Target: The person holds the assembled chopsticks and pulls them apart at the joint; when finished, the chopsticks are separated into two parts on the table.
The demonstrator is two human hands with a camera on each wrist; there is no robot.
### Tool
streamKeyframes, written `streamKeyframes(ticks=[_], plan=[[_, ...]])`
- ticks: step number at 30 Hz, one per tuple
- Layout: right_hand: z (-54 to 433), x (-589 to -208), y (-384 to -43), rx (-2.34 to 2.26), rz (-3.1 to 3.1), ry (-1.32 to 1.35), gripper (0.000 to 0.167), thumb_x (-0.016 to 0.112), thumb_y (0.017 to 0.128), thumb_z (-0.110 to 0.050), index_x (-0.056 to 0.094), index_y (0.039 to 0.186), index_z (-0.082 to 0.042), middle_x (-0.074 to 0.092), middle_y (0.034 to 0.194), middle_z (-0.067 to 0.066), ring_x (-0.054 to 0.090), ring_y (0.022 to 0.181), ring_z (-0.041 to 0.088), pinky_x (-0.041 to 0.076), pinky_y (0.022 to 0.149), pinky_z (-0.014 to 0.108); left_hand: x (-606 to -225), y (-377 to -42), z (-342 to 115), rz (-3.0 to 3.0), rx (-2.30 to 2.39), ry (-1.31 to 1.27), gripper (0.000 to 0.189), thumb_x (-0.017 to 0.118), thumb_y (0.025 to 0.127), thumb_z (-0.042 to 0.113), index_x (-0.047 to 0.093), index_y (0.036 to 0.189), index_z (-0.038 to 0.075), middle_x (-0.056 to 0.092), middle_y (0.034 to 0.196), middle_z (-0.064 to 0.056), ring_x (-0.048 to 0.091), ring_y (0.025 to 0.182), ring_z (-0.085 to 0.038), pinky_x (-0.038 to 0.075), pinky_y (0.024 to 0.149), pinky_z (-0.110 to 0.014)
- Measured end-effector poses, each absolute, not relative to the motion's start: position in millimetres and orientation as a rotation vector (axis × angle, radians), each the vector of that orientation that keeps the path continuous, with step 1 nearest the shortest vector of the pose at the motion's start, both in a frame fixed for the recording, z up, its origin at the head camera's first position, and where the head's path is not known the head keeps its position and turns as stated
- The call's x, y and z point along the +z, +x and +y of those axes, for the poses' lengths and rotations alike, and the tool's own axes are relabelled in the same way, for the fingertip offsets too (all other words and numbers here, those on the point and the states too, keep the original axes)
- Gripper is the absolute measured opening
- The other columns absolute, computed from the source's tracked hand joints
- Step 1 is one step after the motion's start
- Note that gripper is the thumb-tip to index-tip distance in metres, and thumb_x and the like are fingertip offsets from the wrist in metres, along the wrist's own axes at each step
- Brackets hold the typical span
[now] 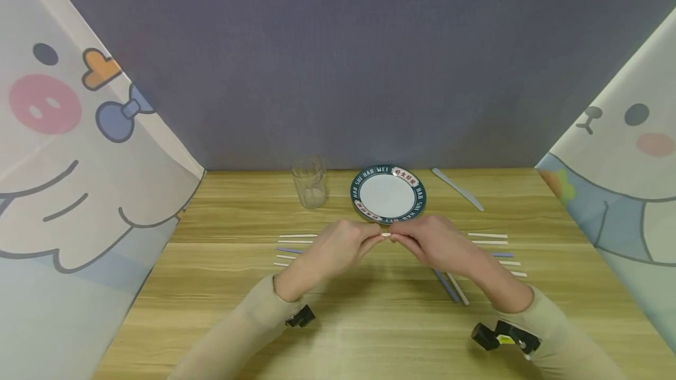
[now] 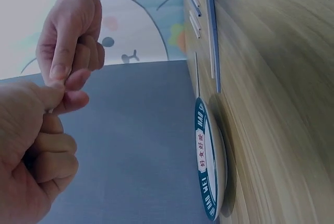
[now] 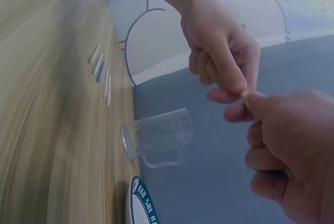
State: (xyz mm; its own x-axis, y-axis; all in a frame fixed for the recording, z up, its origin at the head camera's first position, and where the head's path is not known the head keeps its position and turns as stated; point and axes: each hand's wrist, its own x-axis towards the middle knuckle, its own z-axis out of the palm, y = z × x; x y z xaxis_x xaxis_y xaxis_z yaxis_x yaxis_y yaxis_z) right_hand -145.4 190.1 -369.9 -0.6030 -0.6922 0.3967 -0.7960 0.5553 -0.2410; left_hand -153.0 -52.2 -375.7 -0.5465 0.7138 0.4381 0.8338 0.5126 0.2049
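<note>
In the head view my left hand (image 1: 338, 245) and right hand (image 1: 440, 246) meet tip to tip above the table, just in front of the plate. Thumbs and forefingers of both pinch one small white piece (image 1: 386, 234). Most of it is hidden by the fingers, so its full length cannot be seen. In the left wrist view the left hand (image 2: 28, 145) is near and the right hand (image 2: 73, 38) faces it. The right wrist view shows the white piece (image 3: 244, 94) between the fingertips, with the other fingers of both hands curled.
A green-rimmed white plate (image 1: 388, 195) stands behind the hands, a clear glass mug (image 1: 310, 183) to its left and a pale knife (image 1: 458, 190) to its right. Short white and blue sticks lie in rows at left (image 1: 297, 235) and right (image 1: 488, 243). A longer blue stick (image 1: 446, 286) and pale stick (image 1: 458, 289) lie below.
</note>
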Motion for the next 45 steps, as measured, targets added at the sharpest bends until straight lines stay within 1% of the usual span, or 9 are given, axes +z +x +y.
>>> streamKeyframes(ticks=[4,7,14,22,27,33,36,41,45], plan=[[193.8,-369.6,-147.4,0.637,-2.532,1.315,0.015,0.071,0.101,-0.012,0.066,0.092,-0.023,0.046,0.07,-0.016,0.036,0.062,-0.006,0.035,0.057,0.014,-375.7,-154.0,-53.6,-2.45,-0.591,-1.363,0.022,0.065,0.107,0.02,0.068,0.086,0.014,0.051,0.065,0.007,0.047,0.059,-0.004,0.042,0.056,-0.016],[195.9,-369.7,-149.2,0.674,-2.549,1.337,0.015,0.07,0.102,-0.012,0.066,0.094,-0.023,0.047,0.07,-0.016,0.035,0.061,-0.007,0.035,0.056,0.014,-375.9,-155.2,-53.4,-2.463,-0.624,-1.388,0.022,0.064,0.108,0.02,0.07,0.088,0.013,0.048,0.066,0.009,0.046,0.06,-0.004,0.041,0.058,-0.015],[195.7,-371.1,-150.6,0.673,-2.582,1.31,0.009,0.069,0.103,-0.013,0.072,0.099,-0.021,0.054,0.073,-0.015,0.035,0.06,-0.008,0.039,0.057,0.015,-378.9,-157.1,-51.9,-2.484,-0.596,-1.348,0.022,0.064,0.108,0.022,0.071,0.088,0.014,0.047,0.063,0.009,0.046,0.058,-0.003,0.039,0.054,-0.016],[194.6,-373.2,-151.3,0.687,-2.565,1.33,0.014,0.069,0.103,-0.012,0.067,0.095,-0.023,0.048,0.071,-0.015,0.033,0.06,-0.008,0.036,0.055,0.015,-378.0,-157.0,-54.7,-2.476,-0.569,-1.37,0.022,0.065,0.107,0.02,0.069,0.087,0.014,0.048,0.064,0.009,0.049,0.059,-0.004,0.042,0.054,-0.018],[195.7,-374.2,-151.2,0.684,-2.546,1.326,0.012,0.07,0.102,-0.01,0.069,0.096,-0.021,0.05,0.072,-0.015,0.034,0.061,-0.008,0.036,0.056,0.015,-379.9,-157.6,-52.9,-2.452,-0.526,-1.358,0.023,0.065,0.107,0.022,0.067,0.085,0.015,0.047,0.064,0.009,0.047,0.057,-0.004,0.041,0.053,-0.019],[195.7,-375.1,-152.2,0.677,-2.561,1.344,0.017,0.07,0.102,-0.012,0.064,0.09,-0.023,0.045,0.07,-0.016,0.034,0.061,-0.007,0.035,0.056,0.014,-383.0,-158.0,-54.0,-2.432,-0.51,-1.376,0.021,0.066,0.107,0.021,0.069,0.087,0.015,0.053,0.064,0.008,0.049,0.058,-0.004,0.044,0.054,-0.02],[195.7,-375.7,-152.4,0.685,-2.578,1.351,0.019,0.069,0.103,-0.012,0.062,0.089,-0.024,0.043,0.069,-0.016,0.032,0.06,-0.008,0.035,0.055,0.014,-384.3,-157.9,-55.2,-2.431,-0.518,-1.386,0.021,0.066,0.107,0.021,0.069,0.087,0.015,0.054,0.064,0.008,0.049,0.057,-0.003,0.043,0.054,-0.019],[194.2,-376.5,-151.1,0.69,-2.562,1.335,0.018,0.069,0.103,-0.011,0.064,0.09,-0.023,0.045,0.069,-0.016,0.032,0.06,-0.008,0.035,0.055,0.015,-384.7,-157.2,-55.9,-2.429,-0.495,-1.371,0.02,0.065,0.107,0.021,0.07,0.088,0.015,0.051,0.063,0.008,0.047,0.057,-0.003,0.042,0.053,-0.018],[191.3,-375.0,-149.7,0.665,-2.538,1.32,0.018,0.069,0.102,-0.01,0.065,0.089,-0.021,0.044,0.068,-0.015,0.034,0.06,-0.007,0.037,0.056,0.016,-384.3,-156.6,-56.6,-2.428,-0.463,-1.348,0.024,0.066,0.107,0.021,0.067,0.084,0.015,0.049,0.061,0.008,0.045,0.055,-0.004,0.039,0.051,-0.018]])
